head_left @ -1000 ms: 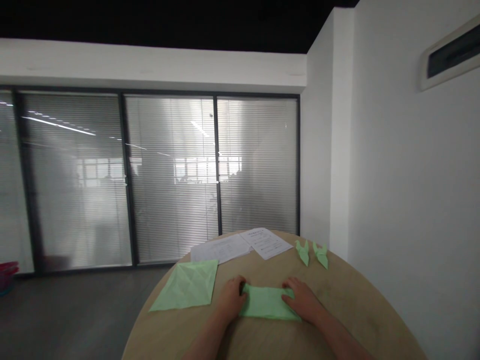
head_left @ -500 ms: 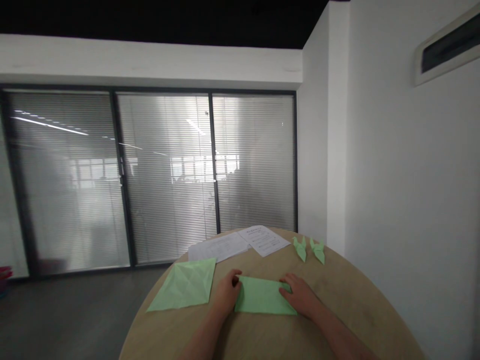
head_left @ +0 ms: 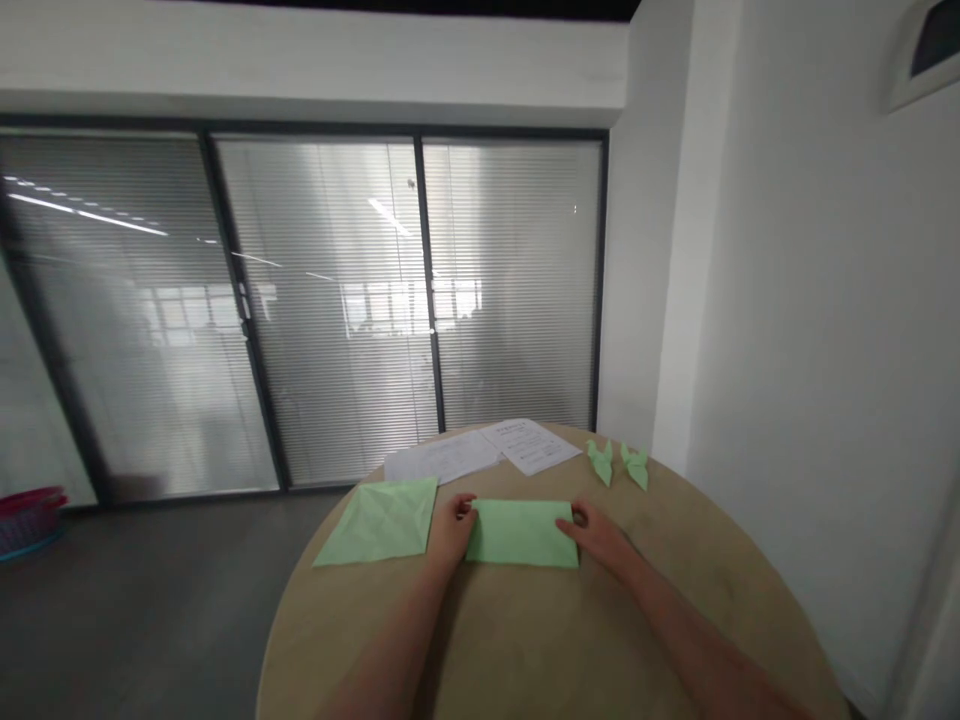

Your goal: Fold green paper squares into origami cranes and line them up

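A green sheet of paper (head_left: 523, 533), folded to a rectangle, lies between my hands on the round wooden table (head_left: 525, 640). My left hand (head_left: 452, 525) pinches its left edge near the far corner, thumb and fingers closed. At the right edge, my right hand (head_left: 596, 533) grips the paper, its thumb on top and the fingers curled behind. To the left of my left hand lies another green sheet (head_left: 382, 522), opened out and marked with creases.
Two folded green paper birds (head_left: 601, 463) stand at the table's far right. White printed sheets (head_left: 531, 445) overlap along the far edge. Beyond are glass panels with blinds (head_left: 337, 320). A red basket (head_left: 31, 520) sits on the floor at left.
My view has tilted down, so everything sits higher in the picture. My right hand has shifted from lying over the paper's right part to gripping its right edge. The paper now lies straighter.
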### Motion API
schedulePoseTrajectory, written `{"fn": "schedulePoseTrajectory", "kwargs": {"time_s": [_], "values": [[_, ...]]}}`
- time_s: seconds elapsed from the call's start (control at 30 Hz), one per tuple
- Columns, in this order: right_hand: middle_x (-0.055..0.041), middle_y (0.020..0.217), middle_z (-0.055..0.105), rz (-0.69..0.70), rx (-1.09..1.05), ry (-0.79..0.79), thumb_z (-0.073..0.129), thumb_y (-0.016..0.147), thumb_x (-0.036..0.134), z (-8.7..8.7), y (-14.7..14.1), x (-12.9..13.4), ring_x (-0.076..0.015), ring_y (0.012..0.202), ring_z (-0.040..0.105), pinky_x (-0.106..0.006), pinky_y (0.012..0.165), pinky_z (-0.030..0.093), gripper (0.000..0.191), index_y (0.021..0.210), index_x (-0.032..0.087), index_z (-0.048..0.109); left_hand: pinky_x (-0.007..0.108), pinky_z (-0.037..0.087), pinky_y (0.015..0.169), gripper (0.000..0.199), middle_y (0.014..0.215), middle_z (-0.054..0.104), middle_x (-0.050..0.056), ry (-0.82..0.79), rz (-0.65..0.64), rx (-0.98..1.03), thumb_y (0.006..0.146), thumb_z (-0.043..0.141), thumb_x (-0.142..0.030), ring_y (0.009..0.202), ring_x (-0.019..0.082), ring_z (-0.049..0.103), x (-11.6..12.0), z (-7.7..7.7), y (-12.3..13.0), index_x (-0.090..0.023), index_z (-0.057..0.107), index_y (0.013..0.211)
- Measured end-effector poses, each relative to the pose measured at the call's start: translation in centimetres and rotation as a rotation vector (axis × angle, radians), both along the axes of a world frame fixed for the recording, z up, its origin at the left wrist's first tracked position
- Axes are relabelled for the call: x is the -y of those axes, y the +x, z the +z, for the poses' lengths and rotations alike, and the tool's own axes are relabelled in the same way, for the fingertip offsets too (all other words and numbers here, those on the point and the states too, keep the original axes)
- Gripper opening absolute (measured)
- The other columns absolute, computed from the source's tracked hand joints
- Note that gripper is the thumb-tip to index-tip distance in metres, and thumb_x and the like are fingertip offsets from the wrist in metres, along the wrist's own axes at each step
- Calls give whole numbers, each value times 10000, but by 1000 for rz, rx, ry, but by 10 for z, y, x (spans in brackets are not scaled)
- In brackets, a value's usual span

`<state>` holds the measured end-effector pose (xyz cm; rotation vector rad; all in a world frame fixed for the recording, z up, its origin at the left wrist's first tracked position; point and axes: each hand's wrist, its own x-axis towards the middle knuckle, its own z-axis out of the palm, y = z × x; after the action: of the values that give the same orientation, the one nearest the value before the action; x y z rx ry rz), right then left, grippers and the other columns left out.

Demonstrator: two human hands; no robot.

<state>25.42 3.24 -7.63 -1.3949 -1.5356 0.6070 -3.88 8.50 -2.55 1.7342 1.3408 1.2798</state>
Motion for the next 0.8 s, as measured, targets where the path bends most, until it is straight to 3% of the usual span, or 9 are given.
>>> {"fn": "schedulePoseTrajectory", "kwargs": {"time_s": [0.1,0.2,0.3,0.43,0.57,0.67,0.73,0.8], "values": [[-112,983,749,109,-230,-31,767,756,553,8,-1,6,-278,915,705,-420,822,565,442,975,189,645,283,479,697,274,724,645,10,-25,9,68,730,638,-167,712,182,632,2,2,3,-129,741,982],[-97,1070,742,253,-376,-100,799,747,475,18,-6,16,-251,914,707,-379,743,600,540,1177,206,612,259,451,639,307,703,628,-4,-69,-3,154,716,675,-214,660,161,599,3,-1,8,-133,732,1006],[-79,1012,723,233,-355,-149,799,733,407,24,-9,23,-218,797,676,-303,551,574,550,1203,206,595,244,425,589,377,734,641,5,-131,-23,256,732,681,-263,630,148,579,4,-4,11,-134,709,1085],[-67,955,701,195,-320,-166,739,764,347,27,-8,25,-188,725,640,-285,502,570,432,1146,189,614,265,479,620,441,858,696,58,-226,-60,306,773,670,-297,689,167,634,7,-1,12,-132,673,1182],[-69,953,696,211,-297,-163,710,777,311,29,-8,27,-187,720,640,-273,483,563,396,1139,177,619,344,545,772,400,972,729,109,-38,-34,62,822,655,-314,818,218,683,11,7,11,-144,686,1181],[-70,958,696,261,-282,-156,705,783,310,31,-10,31,-184,719,639,-253,468,540,419,1169,174,615,404,489,1001,300,1140,737,131,187,-49,-244,834,661,-289,1051,273,668,18,16,10,-177,741,1101],[-59,929,690,292,-269,-151,708,780,318,33,-12,33,-177,707,629,-238,456,519,438,1182,171,612,401,441,1058,247,1158,745,131,215,-128,-381,841,665,-287,1120,291,644,25,23,12,-184,772,1038],[-43,888,681,320,-251,-149,711,774,327,33,-15,34,-166,693,612,-222,454,494,419,1154,170,628,378,461,993,222,1049,771,121,161,-225,-439,839,667,-304,1017,285,667,32,29,15,-186,791,981]]}}
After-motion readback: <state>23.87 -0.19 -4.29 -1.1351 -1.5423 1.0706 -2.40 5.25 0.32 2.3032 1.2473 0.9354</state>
